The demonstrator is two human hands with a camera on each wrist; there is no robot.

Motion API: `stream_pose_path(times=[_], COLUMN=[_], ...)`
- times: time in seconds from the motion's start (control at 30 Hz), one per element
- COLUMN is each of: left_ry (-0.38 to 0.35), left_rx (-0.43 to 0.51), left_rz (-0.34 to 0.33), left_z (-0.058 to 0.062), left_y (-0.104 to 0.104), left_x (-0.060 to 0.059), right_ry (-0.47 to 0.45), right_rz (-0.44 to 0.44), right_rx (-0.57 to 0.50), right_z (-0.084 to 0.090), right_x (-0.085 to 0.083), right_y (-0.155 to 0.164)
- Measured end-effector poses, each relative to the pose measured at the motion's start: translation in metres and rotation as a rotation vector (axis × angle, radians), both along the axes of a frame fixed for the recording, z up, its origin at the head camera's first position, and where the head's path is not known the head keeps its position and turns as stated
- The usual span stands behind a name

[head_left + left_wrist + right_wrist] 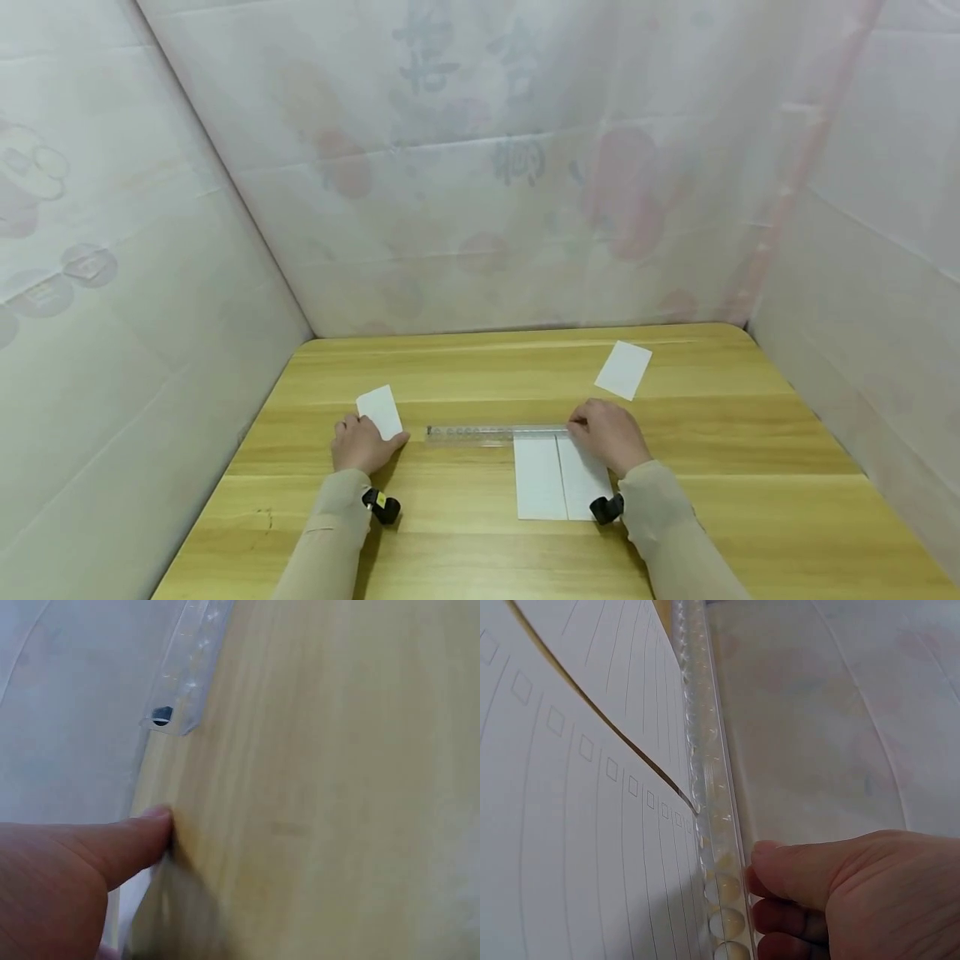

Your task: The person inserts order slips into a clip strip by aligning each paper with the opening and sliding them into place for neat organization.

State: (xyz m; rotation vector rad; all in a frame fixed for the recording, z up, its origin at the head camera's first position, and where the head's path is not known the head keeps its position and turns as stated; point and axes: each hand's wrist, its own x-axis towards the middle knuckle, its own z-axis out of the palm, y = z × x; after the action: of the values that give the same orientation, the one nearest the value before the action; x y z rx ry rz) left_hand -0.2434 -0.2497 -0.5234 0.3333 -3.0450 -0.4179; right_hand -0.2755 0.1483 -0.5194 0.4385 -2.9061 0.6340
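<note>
At the left, my left hand (362,444) holds a small white paper sheet (382,410), its thumb along the sheet's near corner. In the left wrist view that thumb (142,838) is stretched out, and the other fingers are mostly hidden. A clear plastic ruler (471,434) lies across the top edges of two lined paper sheets, the left one (538,479) and the right one (583,479), side by side with a narrow gap. My right hand (611,433) grips the ruler's right part, fingers curled at its far edge in the right wrist view.
Another white paper sheet (624,370) lies askew at the back right of the wooden table (450,558). Printed cloth hangings (480,242) stand behind the table and along both sides.
</note>
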Motion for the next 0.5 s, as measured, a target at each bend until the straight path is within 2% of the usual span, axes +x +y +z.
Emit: stream_pose_path(times=[0.2,0.5], left_ry=[-0.014,-0.067], left_rx=[-0.002,-0.015], left_rz=[-0.017,-0.04], left_z=[0.002,0.02], left_y=[-0.001,-0.002], left_x=[-0.001,0.0], right_ry=[0.005,0.018], right_rz=[0.004,0.007], right_rx=[-0.008,-0.021], right_z=[-0.004,-0.003], right_x=[0.003,0.004], right_y=[0.001,-0.005])
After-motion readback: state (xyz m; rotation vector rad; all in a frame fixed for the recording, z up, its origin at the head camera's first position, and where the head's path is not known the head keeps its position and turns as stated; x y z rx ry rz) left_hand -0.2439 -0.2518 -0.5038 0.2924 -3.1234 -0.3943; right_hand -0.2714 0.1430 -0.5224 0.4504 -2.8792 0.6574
